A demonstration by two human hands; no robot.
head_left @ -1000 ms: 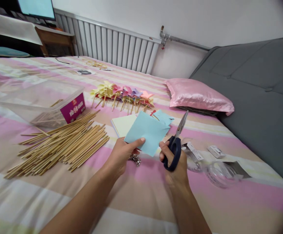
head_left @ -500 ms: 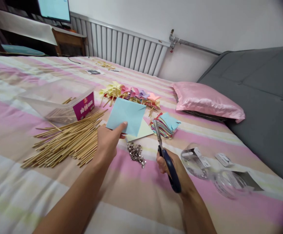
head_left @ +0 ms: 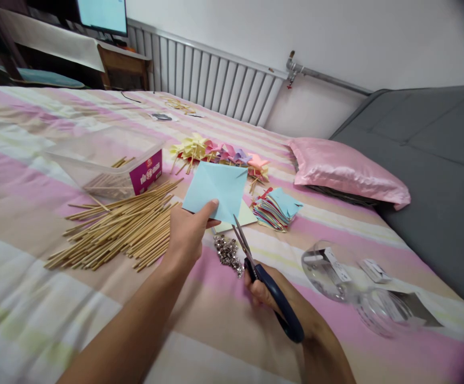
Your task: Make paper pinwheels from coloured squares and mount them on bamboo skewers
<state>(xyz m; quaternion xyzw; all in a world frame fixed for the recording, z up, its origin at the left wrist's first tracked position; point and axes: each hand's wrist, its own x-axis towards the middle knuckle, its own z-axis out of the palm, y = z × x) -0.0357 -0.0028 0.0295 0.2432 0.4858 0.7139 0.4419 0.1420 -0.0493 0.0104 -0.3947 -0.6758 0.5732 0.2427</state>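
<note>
While the striped bedspread (head_left: 36, 277) fills most of the view, a light blue paper square (head_left: 218, 191) is held up above it by the left hand (head_left: 188, 237) — pinched at its lower corner between thumb and fingers, the sheet tilted so that a crease is seen across it. The scissors (head_left: 266, 282) are gripped by the right hand (head_left: 266, 290), which is closed through the dark blue handles; the blades are parted only slightly and are pointed up toward the lower edge of the paper, just short of it, though contact cannot be ruled out from this angle. A small heap of silver pins (head_left: 228, 253) is seen on the bedspread between the two hands. To the left, a spread of bamboo sticks (head_left: 120, 226) is laid out, with a clear plastic box (head_left: 108, 165) just behind it. Beyond the paper, a row of finished paper pinwheels (head_left: 220, 154) is lined up, and a stack of coloured cut papers (head_left: 276, 209) is set just right of it. A pink satin pillow (head_left: 348, 170) is placed against the grey headboard (head_left: 436, 160) — well apart from the hands.
</note>
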